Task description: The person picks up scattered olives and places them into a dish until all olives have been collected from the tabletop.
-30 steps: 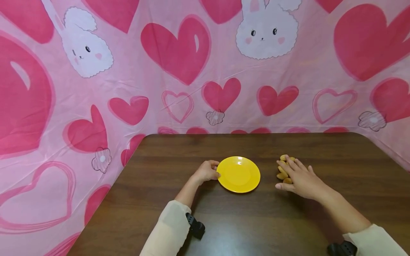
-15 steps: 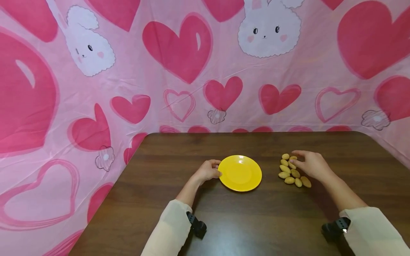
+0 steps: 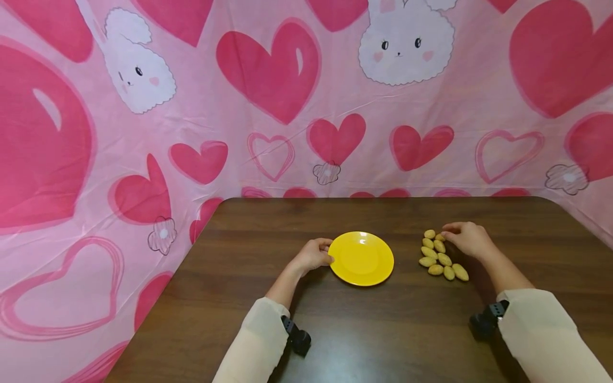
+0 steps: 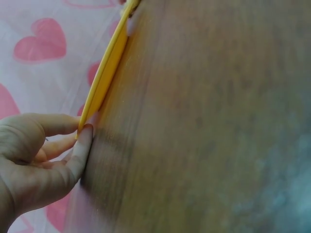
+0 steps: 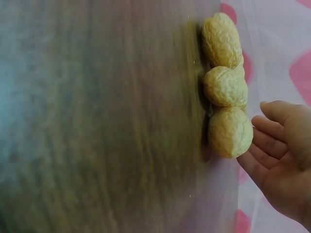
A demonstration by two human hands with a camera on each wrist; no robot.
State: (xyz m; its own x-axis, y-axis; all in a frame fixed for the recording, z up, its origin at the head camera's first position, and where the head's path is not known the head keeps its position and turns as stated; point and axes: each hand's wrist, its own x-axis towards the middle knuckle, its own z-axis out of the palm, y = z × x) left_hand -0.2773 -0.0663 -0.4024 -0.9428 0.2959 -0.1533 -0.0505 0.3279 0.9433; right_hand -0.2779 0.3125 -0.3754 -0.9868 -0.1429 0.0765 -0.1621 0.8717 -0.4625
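Note:
My left hand [image 3: 312, 255] pinches the left rim of a yellow plate [image 3: 361, 258] that lies on the brown table. In the left wrist view, the thumb and forefinger of that hand [image 4: 36, 165] meet at the plate's edge [image 4: 109, 68]. To the right of the plate, several small yellow oval pieces [image 3: 429, 252], like little potatoes, form a loose cluster. My right hand [image 3: 469, 239] is at the cluster's far right corner. Seen from the right wrist, the pieces [image 5: 231, 132] have wrinkled skins, and the relaxed fingers of my hand [image 5: 286, 150] lie behind them; contact is uncertain.
The dark wooden tabletop [image 3: 383, 324] has rounded far corners. Behind it hangs a pink cloth [image 3: 287, 106] printed with hearts and rabbits. A black wrist camera [image 3: 299, 340] is strapped to the left arm, and another camera [image 3: 486, 322] to the right.
My right hand has lifted off the top of the yellow pieces, uncovering them, and moved to their far right side. The left hand keeps its hold on the plate.

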